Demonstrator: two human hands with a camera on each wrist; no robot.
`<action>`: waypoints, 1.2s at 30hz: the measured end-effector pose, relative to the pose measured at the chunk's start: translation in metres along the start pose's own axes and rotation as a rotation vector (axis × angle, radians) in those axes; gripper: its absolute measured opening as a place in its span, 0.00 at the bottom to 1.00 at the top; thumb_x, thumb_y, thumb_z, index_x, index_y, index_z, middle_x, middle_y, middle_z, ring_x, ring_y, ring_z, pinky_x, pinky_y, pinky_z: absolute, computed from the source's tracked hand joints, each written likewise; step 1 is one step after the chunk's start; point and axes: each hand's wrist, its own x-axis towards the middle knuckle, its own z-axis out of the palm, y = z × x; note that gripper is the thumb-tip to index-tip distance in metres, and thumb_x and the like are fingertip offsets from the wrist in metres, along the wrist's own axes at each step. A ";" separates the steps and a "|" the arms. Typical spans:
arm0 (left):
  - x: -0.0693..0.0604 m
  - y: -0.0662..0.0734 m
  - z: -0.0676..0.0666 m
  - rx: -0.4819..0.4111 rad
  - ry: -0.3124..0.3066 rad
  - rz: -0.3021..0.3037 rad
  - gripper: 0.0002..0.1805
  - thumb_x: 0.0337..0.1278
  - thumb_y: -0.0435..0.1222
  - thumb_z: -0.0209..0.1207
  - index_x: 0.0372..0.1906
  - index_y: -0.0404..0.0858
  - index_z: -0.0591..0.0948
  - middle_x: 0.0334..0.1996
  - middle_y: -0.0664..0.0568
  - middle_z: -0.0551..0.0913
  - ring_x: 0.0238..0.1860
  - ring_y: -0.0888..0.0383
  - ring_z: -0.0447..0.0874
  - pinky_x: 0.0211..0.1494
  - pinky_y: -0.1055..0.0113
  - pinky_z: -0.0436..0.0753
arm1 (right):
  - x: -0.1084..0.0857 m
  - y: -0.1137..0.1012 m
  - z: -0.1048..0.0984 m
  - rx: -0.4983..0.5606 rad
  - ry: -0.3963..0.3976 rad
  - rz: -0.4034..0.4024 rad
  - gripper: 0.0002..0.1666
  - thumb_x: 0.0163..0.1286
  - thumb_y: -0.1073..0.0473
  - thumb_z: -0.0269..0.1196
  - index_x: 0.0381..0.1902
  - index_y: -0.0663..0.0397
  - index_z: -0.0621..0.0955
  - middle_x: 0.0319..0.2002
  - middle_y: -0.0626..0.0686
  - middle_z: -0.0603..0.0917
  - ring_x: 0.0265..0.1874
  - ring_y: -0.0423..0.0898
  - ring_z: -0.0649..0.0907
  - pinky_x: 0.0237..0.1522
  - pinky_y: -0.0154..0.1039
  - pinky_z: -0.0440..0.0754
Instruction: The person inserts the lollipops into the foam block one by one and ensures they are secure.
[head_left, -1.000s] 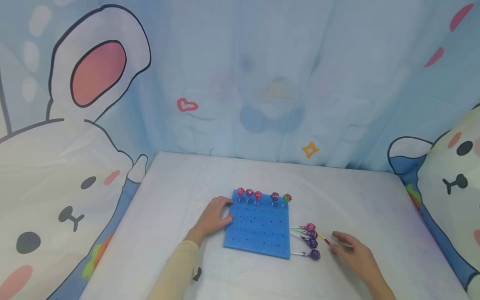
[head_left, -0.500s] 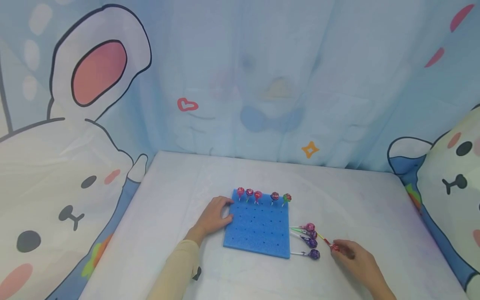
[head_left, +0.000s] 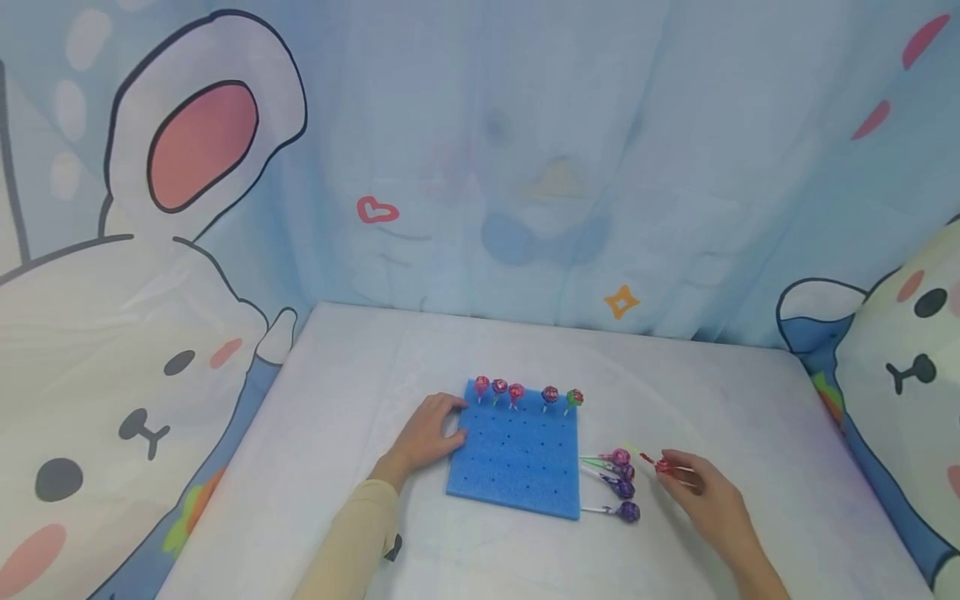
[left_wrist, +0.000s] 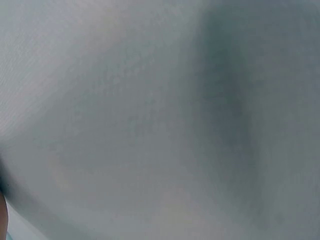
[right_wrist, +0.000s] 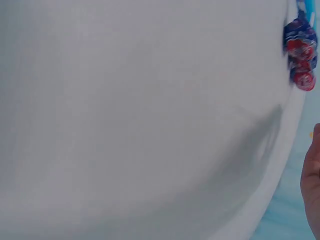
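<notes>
Pinching a red lollipop (head_left: 663,467) by its wrapped head, the person's right hand (head_left: 708,504) has thumb and fingertips clamped on the candy, to the right of a blue foam board (head_left: 517,454). From where I stand, the yellow stick points away from the palm, its pale tip near the candies lying on the white cloth (head_left: 705,392).

Over on the other side, the left hand (head_left: 426,433) rests against the board's left edge, thumb and fingers spread apart, with a cream sleeve (head_left: 348,537) behind it.

Along the far edge of the board stand five lollipops (head_left: 516,391): three toward the left, then a wider space, then two at the right corner, the last one green and red. Small dark holes dot the rest of the foam.

Just beside the board's right edge lie four lollipops (head_left: 623,487), sticks toward the foam; three bunch together, and a purple one sits slightly apart, nearest the person.

Behind everything hangs a pale blue curtain (head_left: 465,117) printed with a red heart (head_left: 377,210) and an orange star (head_left: 622,302).
</notes>
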 end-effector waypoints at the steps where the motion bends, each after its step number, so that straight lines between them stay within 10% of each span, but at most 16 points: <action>1: 0.000 0.000 0.000 0.000 -0.001 0.000 0.24 0.58 0.44 0.60 0.60 0.43 0.75 0.56 0.53 0.77 0.63 0.54 0.70 0.69 0.58 0.68 | 0.001 -0.005 0.001 0.005 0.014 -0.019 0.26 0.70 0.56 0.62 0.63 0.60 0.73 0.58 0.63 0.77 0.56 0.62 0.78 0.51 0.55 0.81; 5: 0.000 0.001 -0.001 -0.004 -0.009 -0.007 0.25 0.58 0.44 0.60 0.60 0.43 0.75 0.56 0.53 0.77 0.63 0.54 0.70 0.69 0.58 0.67 | 0.007 -0.024 0.004 0.044 0.057 -0.076 0.25 0.72 0.52 0.60 0.62 0.57 0.75 0.57 0.60 0.80 0.56 0.58 0.79 0.54 0.53 0.79; 14: 0.000 0.001 0.000 0.004 -0.008 -0.002 0.25 0.58 0.44 0.60 0.60 0.42 0.75 0.56 0.53 0.77 0.63 0.54 0.70 0.69 0.58 0.68 | 0.021 -0.061 0.024 0.228 0.086 -0.100 0.29 0.70 0.43 0.59 0.62 0.53 0.75 0.56 0.57 0.81 0.56 0.54 0.80 0.45 0.17 0.75; 22: 0.000 -0.001 -0.001 0.001 -0.001 0.007 0.25 0.58 0.45 0.60 0.60 0.43 0.75 0.56 0.53 0.77 0.63 0.54 0.69 0.69 0.58 0.67 | 0.035 -0.086 0.053 0.337 0.044 -0.213 0.26 0.71 0.45 0.60 0.60 0.52 0.77 0.55 0.56 0.81 0.54 0.48 0.81 0.50 0.27 0.79; 36: -0.001 -0.002 -0.001 0.001 0.005 0.009 0.25 0.59 0.45 0.59 0.60 0.43 0.74 0.57 0.53 0.76 0.63 0.55 0.70 0.69 0.58 0.68 | 0.049 -0.143 0.097 0.520 -0.061 -0.132 0.20 0.70 0.52 0.61 0.58 0.49 0.80 0.55 0.52 0.82 0.57 0.49 0.81 0.54 0.38 0.79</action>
